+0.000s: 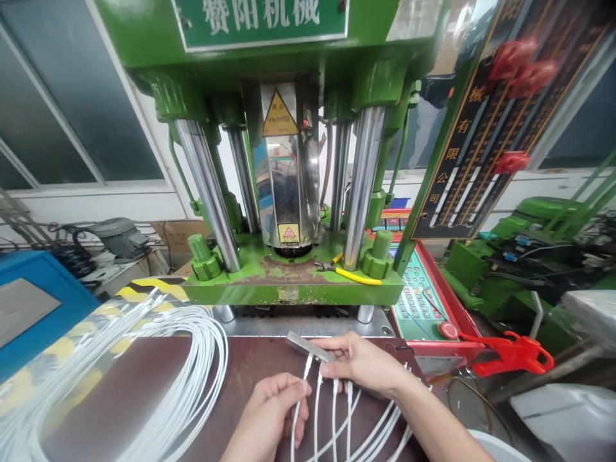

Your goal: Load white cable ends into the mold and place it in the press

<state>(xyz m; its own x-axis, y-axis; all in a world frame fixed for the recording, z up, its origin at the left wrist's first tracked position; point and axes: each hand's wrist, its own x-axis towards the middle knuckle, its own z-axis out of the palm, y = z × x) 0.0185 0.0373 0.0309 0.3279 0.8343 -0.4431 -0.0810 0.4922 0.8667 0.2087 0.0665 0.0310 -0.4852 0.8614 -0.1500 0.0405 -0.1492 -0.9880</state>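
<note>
White cables (333, 410) hang from a metal bar (308, 346) over the brown counter (144, 385); right hand (360, 362) pinches the bar, left hand (272, 407) pinches one cable. Beside them lies a cable bundle (192, 359), behind stands a green press (289, 192).

— Where are the hands, measured from the green press (289, 282)?

— Both sit in front of its base, low in view. The right hand (359, 362) is nearer the press, forearm coming in from the lower right, palm down, fingers (332, 370) curled and pinched shut on a flat metal bar (308, 346).

— And the left?

— The left hand (272, 410) lies just below and left of the right one, further from the press, thumb and forefinger pinched on a white cable (296, 417), the other fingers loosely folded
</note>
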